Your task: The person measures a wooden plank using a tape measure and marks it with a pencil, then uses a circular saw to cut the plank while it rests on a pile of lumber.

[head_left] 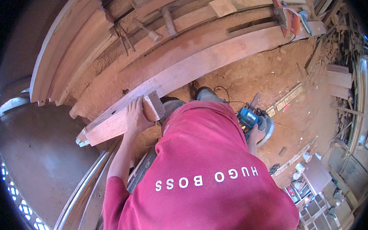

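My left hand [138, 116] lies over a short thick wooden beam [107, 128] at the near left edge of the bench, its fingers wrapped across the top. A wooden end block [154, 107] sits beside that hand, at the beam's right end. Low on my right side, my right hand [256, 135] grips a blue circular saw [246, 116] with a round grey guard. The saw is apart from the beam, and its blade cannot be made out. My red shirt covers the middle of the view.
A long plank [218, 58] runs along the sawdust-covered bench, with an orange tool [291, 20] at its far right end. Stacked boards [62, 54] stand at far left. A dark cable [223, 88] lies on the dirt floor. Scrap wood [349, 54] and a compartment shelf [319, 212] are to the right.
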`<state>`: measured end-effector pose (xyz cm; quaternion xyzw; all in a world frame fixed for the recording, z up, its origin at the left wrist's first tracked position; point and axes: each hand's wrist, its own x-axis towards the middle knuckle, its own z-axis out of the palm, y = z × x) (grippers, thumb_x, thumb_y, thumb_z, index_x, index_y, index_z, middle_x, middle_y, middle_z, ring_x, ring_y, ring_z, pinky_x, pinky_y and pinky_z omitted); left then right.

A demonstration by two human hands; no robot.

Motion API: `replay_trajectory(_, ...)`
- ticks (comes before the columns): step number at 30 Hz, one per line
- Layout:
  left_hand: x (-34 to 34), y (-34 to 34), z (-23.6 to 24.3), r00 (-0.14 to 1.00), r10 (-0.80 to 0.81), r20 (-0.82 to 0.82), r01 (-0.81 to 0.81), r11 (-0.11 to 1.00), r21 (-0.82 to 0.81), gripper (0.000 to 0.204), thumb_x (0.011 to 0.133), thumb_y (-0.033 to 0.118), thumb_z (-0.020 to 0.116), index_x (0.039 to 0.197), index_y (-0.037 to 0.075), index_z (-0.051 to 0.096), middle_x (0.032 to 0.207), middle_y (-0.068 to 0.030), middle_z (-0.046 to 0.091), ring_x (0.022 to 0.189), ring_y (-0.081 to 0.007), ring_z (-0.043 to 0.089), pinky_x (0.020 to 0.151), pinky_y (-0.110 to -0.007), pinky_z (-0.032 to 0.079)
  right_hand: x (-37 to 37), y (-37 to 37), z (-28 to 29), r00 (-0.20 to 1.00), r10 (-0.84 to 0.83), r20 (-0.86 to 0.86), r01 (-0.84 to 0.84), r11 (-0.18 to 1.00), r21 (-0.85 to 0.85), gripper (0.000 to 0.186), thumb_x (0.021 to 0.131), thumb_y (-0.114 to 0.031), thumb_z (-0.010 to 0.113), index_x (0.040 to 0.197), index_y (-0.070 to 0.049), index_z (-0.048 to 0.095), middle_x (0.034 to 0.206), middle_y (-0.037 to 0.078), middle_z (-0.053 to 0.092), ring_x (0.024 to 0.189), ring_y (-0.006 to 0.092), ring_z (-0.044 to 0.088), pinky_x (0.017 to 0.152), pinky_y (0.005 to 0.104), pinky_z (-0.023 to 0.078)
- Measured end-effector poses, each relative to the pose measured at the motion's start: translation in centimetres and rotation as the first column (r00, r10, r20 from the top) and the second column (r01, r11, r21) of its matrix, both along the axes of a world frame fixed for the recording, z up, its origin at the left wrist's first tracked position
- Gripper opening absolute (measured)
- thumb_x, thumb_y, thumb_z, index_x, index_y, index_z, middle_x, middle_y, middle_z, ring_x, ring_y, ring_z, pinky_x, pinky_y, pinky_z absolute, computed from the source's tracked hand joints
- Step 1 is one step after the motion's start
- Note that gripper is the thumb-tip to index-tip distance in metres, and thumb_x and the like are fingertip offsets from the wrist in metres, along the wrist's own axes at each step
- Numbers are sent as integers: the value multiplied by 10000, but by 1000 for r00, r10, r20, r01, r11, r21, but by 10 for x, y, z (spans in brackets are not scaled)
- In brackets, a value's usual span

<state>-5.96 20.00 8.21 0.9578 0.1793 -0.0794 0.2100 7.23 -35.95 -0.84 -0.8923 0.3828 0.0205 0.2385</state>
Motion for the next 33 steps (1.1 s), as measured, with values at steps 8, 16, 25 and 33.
replay_trajectory(8,83,15,206,921,46,386,-75,995,61,1261,465,298,988,1524,-9,377,1512,-195,477,1373,-341,512,1148,-448,436,4,15,-65,991,133,30,-134,989,58,576,779,-299,733,1255,22,686,1111,291,734,1075,430,706,958,487,539)
replay_trajectory(16,54,37,322,-35,615,788,-161,774,-612,1067,698,707,674,1496,24,482,1490,-207,511,1383,-375,484,1175,-582,372,19,41,-61,970,220,98,-237,949,207,489,777,-344,735,1089,34,728,1005,303,730,994,447,710,903,529,537)
replay_trajectory(25,43,12,196,-172,658,733,13,745,-667,976,739,736,677,1377,10,542,1391,-194,562,1293,-369,539,1107,-554,445,32,46,-45,913,409,4,-397,884,248,552,780,-325,762,1194,34,698,1008,307,724,993,465,706,880,518,553)
replay_trajectory(33,-12,-11,186,-239,951,195,82,220,-972,950,812,770,630,1461,89,503,1498,-201,505,1401,-403,471,1130,-624,415,43,37,-50,896,443,-34,-424,875,233,566,772,-351,776,1175,40,702,1006,310,721,987,463,709,885,527,553)
